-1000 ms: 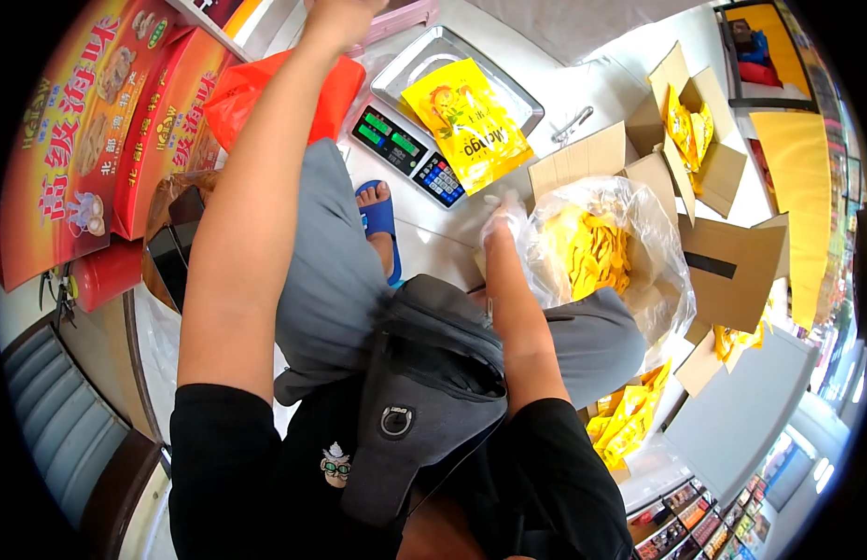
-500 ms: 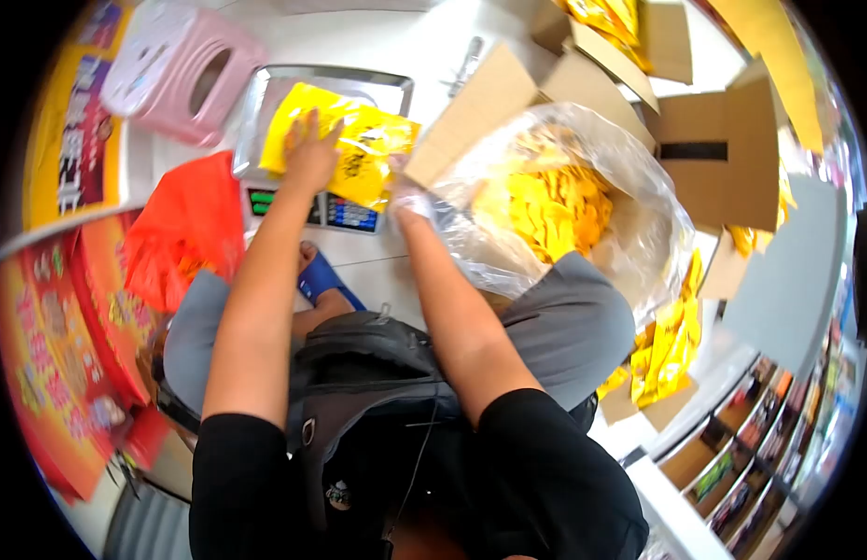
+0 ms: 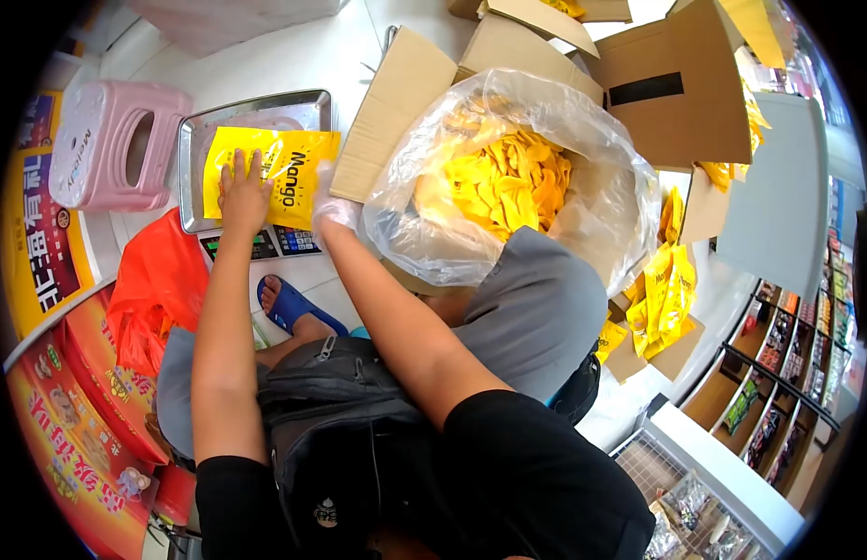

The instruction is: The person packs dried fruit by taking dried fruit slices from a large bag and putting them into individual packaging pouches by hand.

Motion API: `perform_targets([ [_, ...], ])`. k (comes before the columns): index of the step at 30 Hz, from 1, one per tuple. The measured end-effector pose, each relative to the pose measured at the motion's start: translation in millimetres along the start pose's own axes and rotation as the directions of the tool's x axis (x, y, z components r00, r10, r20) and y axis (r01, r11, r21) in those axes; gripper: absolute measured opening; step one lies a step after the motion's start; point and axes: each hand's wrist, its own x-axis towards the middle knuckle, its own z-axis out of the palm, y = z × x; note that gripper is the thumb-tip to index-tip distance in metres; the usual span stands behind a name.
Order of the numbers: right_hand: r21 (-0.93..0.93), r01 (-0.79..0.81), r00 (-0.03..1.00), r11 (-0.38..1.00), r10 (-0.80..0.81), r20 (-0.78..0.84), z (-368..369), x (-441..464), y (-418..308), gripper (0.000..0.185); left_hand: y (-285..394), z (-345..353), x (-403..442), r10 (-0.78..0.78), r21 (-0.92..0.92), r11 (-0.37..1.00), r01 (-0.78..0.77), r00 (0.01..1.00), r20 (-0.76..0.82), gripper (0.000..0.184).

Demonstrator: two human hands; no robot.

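The most room is taken up by an open cardboard box (image 3: 396, 105), lined with a clear plastic bag (image 3: 631, 182). On the far left a pink stool (image 3: 74, 154) is seen, set near an electronic scale (image 3: 256, 106). Yellow-orange slices (image 3: 517, 182) are heaped inside the lined box, and a red plastic bag (image 3: 153, 289) is seen below the stool.

The yellow Mango pouch (image 3: 289, 168) is laid on the scale's tray, with its right end carried past the tray edge and its near corner over the keypad (image 3: 295, 245). How full it is cannot be told.

The pouch is met by 2 hands. By the left hand (image 3: 245, 201) it is pressed from above, fingers spread apart. The right hand (image 3: 336, 217), in a clear glove, is held at the right end, by the box flap; whether its fingers are pinched on the edge cannot be told.

The weight reading could be falsified by the left hand's pressure. The pouch could be tipped off by its overhang, or keys could be pressed by its corner.
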Motion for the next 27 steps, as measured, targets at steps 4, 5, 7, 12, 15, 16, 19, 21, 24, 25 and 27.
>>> perform_targets([
  [4, 0.127, -0.233, 0.933, 0.964, 0.185, 0.308, -40.1, 4.6, -40.4, 0.039, -6.9, 3.6, -1.7, 0.035, -0.006, 0.999, -0.036, 0.998, -0.049, 0.061],
  [5, 0.129, -0.231, 0.929, 0.964, 0.179, 0.324, -34.9, 5.6, -35.4, 0.039, -6.1, 2.7, -2.4, 0.027, -0.037, 0.999, -0.029, 0.998, -0.052, 0.061],
  [7, 0.590, -0.452, 0.871, 0.669, 0.187, 0.455, -13.7, 5.9, -24.0, 0.045, -14.3, 13.6, 0.8, 0.039, -0.069, 0.997, -0.047, 0.993, -0.112, 0.061],
  [12, 0.266, -0.128, 0.987, 0.955, 0.098, 0.126, 28.8, 27.2, 37.2, 0.037, 4.5, -3.8, -8.2, 0.011, -0.110, 0.993, -0.033, 0.980, -0.198, 0.061],
  [15, 0.238, -0.363, 0.874, 0.901, 0.241, 0.421, 18.1, 27.8, 40.9, 0.050, 24.4, -16.5, -10.9, 0.047, -0.128, 0.988, -0.089, 0.952, -0.301, 0.056],
  [16, 0.294, -0.265, 0.935, 0.918, 0.170, 0.312, 17.8, 21.3, 42.0, 0.048, 27.6, -17.0, -9.8, 0.035, -0.127, 0.989, -0.077, 0.953, -0.302, 0.056],
  [19, 0.291, 0.012, 0.998, 0.957, -0.027, 0.050, 17.8, 16.1, 40.0, 0.044, 29.7, -23.0, -10.7, 0.137, -0.020, 0.987, -0.162, 0.889, -0.437, 0.050],
  [21, 0.100, 0.078, 0.980, 0.992, -0.095, 0.177, 10.9, 22.4, 39.5, 0.041, 35.7, -33.0, -18.1, 0.074, -0.149, 0.982, -0.115, 0.964, -0.257, 0.046],
  [24, 0.235, -0.161, 0.888, 0.959, 0.037, 0.458, 12.3, 25.1, 39.7, 0.038, 52.7, -26.8, -39.5, 0.087, -0.210, 0.971, -0.111, 0.989, -0.122, 0.038],
  [25, 0.472, -0.408, 0.824, 0.781, 0.093, 0.559, 16.3, 25.9, 41.1, 0.037, 60.7, -27.3, -50.0, 0.115, -0.212, 0.965, -0.153, 0.977, -0.181, 0.036],
  [27, 0.465, -0.543, 0.761, 0.700, 0.176, 0.624, -30.7, 12.2, -22.7, 0.036, 70.9, -33.2, -60.6, 0.130, -0.175, 0.966, -0.189, 0.945, -0.299, 0.027],
])
